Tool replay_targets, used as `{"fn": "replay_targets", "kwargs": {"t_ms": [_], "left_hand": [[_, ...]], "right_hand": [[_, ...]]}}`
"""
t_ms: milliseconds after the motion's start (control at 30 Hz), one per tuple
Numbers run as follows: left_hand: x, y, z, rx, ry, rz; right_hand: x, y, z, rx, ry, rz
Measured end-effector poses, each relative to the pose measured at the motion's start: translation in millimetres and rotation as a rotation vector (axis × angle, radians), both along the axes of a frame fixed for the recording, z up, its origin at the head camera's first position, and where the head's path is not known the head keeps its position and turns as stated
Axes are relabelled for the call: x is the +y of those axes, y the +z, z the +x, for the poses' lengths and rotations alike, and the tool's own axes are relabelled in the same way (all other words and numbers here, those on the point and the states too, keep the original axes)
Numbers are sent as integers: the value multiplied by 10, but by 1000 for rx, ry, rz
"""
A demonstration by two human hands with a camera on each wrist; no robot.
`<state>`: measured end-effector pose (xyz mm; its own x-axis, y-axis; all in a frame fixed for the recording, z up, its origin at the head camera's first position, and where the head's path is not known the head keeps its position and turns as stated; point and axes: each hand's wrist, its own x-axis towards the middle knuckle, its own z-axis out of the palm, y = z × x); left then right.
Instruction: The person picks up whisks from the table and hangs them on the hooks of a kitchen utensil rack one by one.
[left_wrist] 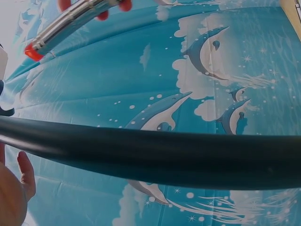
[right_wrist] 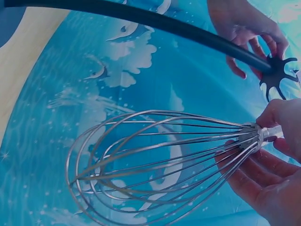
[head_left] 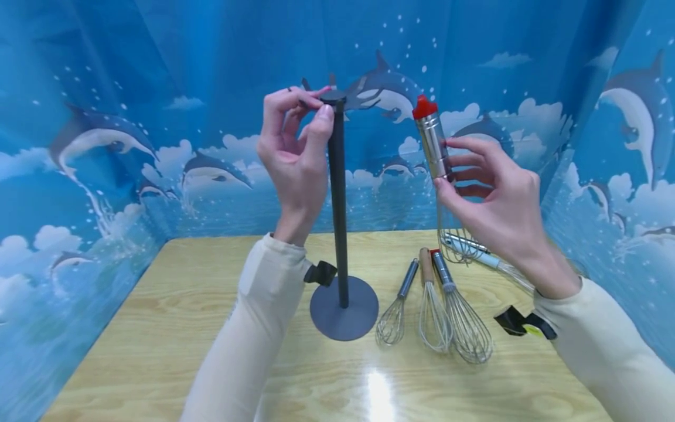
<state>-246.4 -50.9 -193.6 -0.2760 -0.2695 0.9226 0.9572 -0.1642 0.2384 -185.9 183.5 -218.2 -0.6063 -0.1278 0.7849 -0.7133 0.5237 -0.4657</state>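
Note:
In the head view, my left hand [head_left: 295, 140] pinches the hooked top [head_left: 334, 97] of a dark upright stand [head_left: 338, 211] between thumb and fingers. My right hand [head_left: 495, 193] holds a whisk [head_left: 433, 146] by its shiny steel handle, to the right of the stand. Its red end cap [head_left: 424, 108] points up and the wire loops hang down. The right wrist view shows the thumb and fingers round the whisk's metal collar [right_wrist: 249, 137]. Curved hooks [right_wrist: 277, 75] spread from the stand's top beside the other hand. The whisk and stand are apart.
The stand's round base [head_left: 344, 319] rests on a wooden table [head_left: 211, 328]. Right of it lie a small whisk [head_left: 407, 281], a wooden-handled whisk [head_left: 426, 266] and a steel-handled whisk [head_left: 444, 272]. A light blue-handled whisk [head_left: 490, 259] lies farther right, partly hidden. Dolphin-print curtains [head_left: 211, 117] surround the table.

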Motion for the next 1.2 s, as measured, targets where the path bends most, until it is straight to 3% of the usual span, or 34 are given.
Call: {"fn": "replay_targets", "kwargs": {"t_ms": [600, 833, 1200], "left_hand": [[3, -4, 4, 1, 37, -13], [4, -16, -2, 3, 38, -17], [7, -2, 5, 5, 39, -7]], "right_hand": [[-254, 195, -40, 58, 84, 9], [-275, 172, -58, 53, 63, 57], [-431, 70, -92, -2, 131, 48]]}}
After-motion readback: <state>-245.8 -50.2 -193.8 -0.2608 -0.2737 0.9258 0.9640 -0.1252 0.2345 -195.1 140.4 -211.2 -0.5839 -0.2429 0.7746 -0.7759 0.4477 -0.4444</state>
